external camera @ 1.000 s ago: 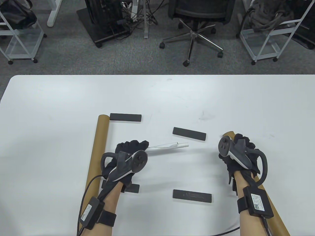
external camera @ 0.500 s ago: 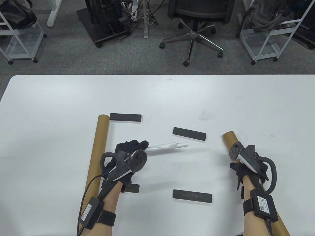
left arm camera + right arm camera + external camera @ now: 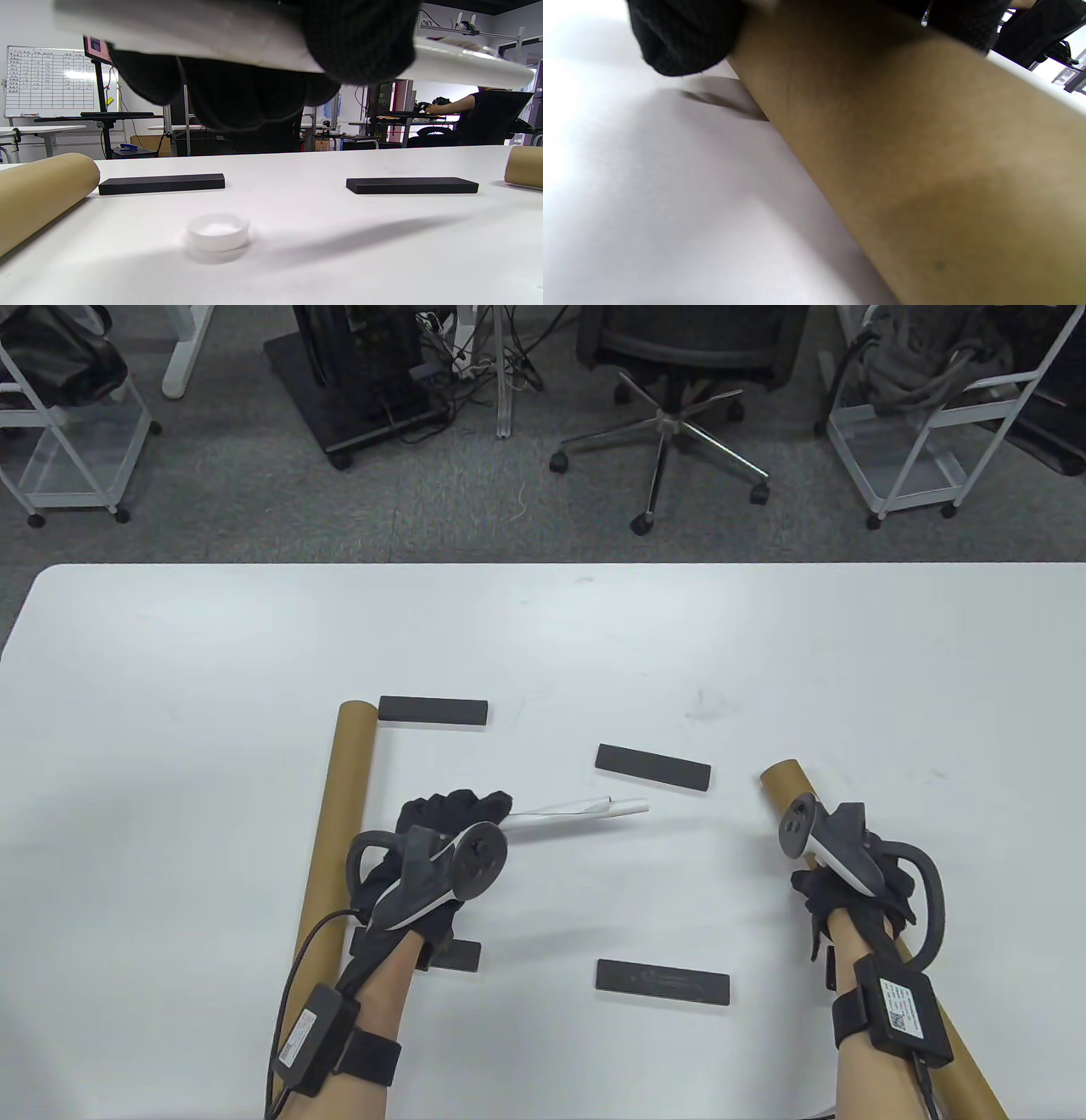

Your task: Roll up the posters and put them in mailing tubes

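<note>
While the left hand [image 3: 441, 848] grips a thin white rolled poster [image 3: 585, 811], the right hand [image 3: 853, 882] clasps a brown tube [image 3: 785, 780].

Left hand [image 3: 441, 836]: black knit sensor glove; grey/white tracker w/ round disc face and loop ring strapped on back. Black wrist strap [image 3: 369, 1060] carries black box w/ white label; black cable runs from it along forearm toward bottom edge. Right hand [image 3: 853, 886]: same black glove, same grey/white tracker w/ dark buttons, loop ring. Black wrist band w/ black box [image 3: 904, 1010], white QR-type label; cable exits below. Forearms unsleeved.
</note>
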`<state>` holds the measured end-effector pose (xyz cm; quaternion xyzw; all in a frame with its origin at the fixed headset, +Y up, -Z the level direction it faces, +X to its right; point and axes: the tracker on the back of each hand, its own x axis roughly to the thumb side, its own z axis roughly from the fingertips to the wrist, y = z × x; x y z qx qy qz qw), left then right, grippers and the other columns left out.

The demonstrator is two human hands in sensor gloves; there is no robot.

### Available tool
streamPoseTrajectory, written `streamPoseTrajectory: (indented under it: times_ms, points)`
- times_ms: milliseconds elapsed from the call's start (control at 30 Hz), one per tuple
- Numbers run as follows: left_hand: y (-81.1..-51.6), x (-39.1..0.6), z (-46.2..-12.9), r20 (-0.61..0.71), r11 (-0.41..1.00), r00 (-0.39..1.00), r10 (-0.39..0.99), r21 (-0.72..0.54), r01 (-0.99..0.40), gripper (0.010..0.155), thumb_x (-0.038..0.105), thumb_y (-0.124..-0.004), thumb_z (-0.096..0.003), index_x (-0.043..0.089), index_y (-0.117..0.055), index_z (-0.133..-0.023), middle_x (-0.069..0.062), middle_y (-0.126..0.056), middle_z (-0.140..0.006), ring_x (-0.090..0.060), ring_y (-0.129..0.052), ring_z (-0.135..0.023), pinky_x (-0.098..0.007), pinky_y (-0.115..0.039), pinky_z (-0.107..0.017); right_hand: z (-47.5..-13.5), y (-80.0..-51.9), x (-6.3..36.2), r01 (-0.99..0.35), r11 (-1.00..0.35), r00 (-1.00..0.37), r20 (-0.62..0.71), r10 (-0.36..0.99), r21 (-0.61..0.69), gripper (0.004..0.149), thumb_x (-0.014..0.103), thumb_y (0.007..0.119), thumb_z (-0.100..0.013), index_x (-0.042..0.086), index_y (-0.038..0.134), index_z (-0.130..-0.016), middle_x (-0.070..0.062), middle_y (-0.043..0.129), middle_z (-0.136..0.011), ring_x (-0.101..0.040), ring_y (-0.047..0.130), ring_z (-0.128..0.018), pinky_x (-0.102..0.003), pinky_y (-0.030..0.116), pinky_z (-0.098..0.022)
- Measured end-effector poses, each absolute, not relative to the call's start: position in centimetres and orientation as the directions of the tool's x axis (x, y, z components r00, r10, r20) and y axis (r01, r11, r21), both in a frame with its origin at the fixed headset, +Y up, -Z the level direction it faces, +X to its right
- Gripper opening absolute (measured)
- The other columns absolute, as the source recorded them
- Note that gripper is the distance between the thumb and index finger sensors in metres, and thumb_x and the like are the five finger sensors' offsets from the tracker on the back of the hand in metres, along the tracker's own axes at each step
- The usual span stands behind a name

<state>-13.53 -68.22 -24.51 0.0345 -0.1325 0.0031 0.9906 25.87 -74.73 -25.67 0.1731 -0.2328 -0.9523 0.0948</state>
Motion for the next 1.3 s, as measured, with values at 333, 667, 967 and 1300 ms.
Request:
streamPoseTrajectory:
  times_ms: [333, 667, 967, 1300]
  points:
    - [-68.2, -13.5, -24.6, 0.261, 0.998, 0.965, -0.003, 0.067, -0.016, 0.054, 0.046, -0.073, -0.0497, 0.039, -0.075, -0.103, 0.008, -0.091, -0.093, -0.02, -0.098, -0.079, -0.05, -0.077, -0.076, -26.6, -71.6, 22.7, 0.106, -0.907, -0.954, -0.214, -0.208, 0.408, 0.088, 0.043, 0.072, -0.047, 0.001, 0.029, -0.112, -0.026, 0.058, -0.106, -0.048, 0.077, -0.087, -0.064, 0.075, -0.06]
    - [-68.2, -13.7, -24.7, 0.253, 0.998, 0.967, 0.008, 0.059, -0.024, 0.054, 0.046, -0.073, -0.0497, 0.039, -0.075, -0.103, 0.008, -0.091, -0.093, -0.02, -0.098, -0.079, -0.05, -0.077, -0.076, -26.6, -70.0, 18.9, 0.163, -0.944, -0.981, -0.052, -0.185, 0.286, 0.087, 0.04, 0.075, -0.046, 0.005, 0.031, -0.112, -0.026, 0.058, -0.107, -0.049, 0.075, -0.088, -0.068, 0.072, -0.061]
    - [-68.1, -14.9, -25.0, 0.21, 0.997, 0.978, -0.008, 0.073, -0.007, 0.053, 0.045, -0.074, -0.0488, 0.039, -0.077, -0.102, 0.007, -0.087, -0.099, -0.022, -0.094, -0.086, -0.053, -0.073, -0.078, -25.9, -68.9, 15.5, 0.219, -0.961, -0.975, 0.079, -0.208, 0.167, 0.084, 0.039, 0.076, -0.046, 0.011, 0.033, -0.113, -0.023, 0.058, -0.108, -0.049, 0.073, -0.09, -0.069, 0.069, -0.064]
    - [-67.7, -16.5, -25.2, 0.154, 0.996, 0.988, -0.013, 0.094, -0.002, 0.052, 0.045, -0.077, -0.046, 0.044, -0.079, -0.098, 0.012, -0.088, -0.097, -0.023, -0.092, -0.092, -0.061, -0.066, -0.08, -25.4, -69.3, 16.2, 0.251, -0.965, -0.963, 0.119, -0.241, 0.075, 0.081, 0.037, 0.078, -0.045, 0.019, 0.037, -0.112, -0.018, 0.058, -0.11, -0.048, 0.07, -0.094, -0.069, 0.065, -0.068]
